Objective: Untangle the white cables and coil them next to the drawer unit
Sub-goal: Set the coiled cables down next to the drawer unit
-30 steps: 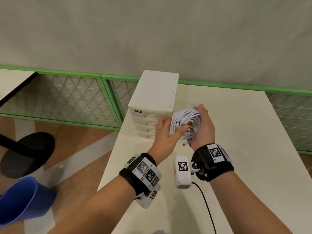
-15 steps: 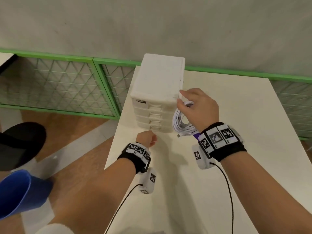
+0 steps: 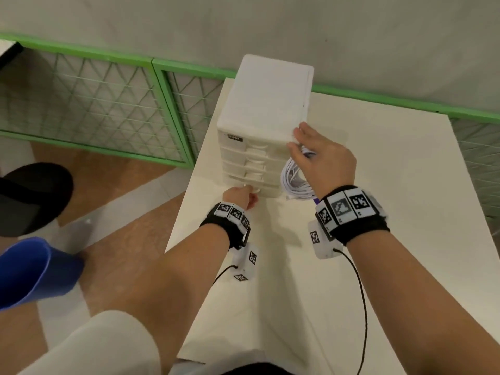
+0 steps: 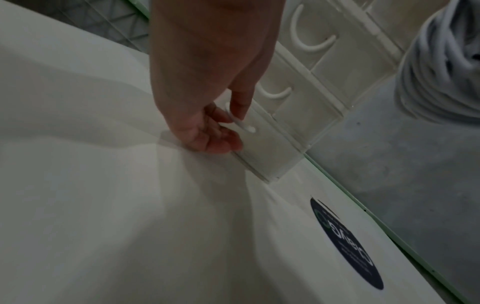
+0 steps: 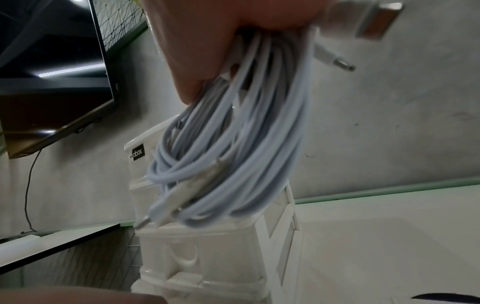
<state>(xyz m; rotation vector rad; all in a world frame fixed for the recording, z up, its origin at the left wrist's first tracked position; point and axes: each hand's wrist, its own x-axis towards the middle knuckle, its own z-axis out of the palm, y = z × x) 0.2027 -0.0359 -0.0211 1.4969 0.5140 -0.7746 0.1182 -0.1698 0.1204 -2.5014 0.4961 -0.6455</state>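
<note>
A white drawer unit (image 3: 266, 109) stands at the table's back left corner. My right hand (image 3: 320, 158) holds a coil of white cables (image 3: 295, 180) in the air beside the unit's front right corner. In the right wrist view the coil of white cables (image 5: 233, 148) hangs from my fingers with metal plugs sticking out. My left hand (image 3: 240, 196) is down at the bottom drawer. In the left wrist view my left hand (image 4: 221, 115) pinches that drawer's curved handle (image 4: 241, 123).
The white table (image 3: 392, 212) stretches to the right and toward me. Green mesh fence panels (image 3: 89, 104) run behind its left side. A blue bin (image 3: 29, 272) and a black stool (image 3: 29, 196) stand on the floor at left. Black wrist cords trail over the table.
My left hand let go of the coil and dropped to the bottom drawer's handle. My right hand carried the coil alone to the unit's front right corner. The head view moved closer.
</note>
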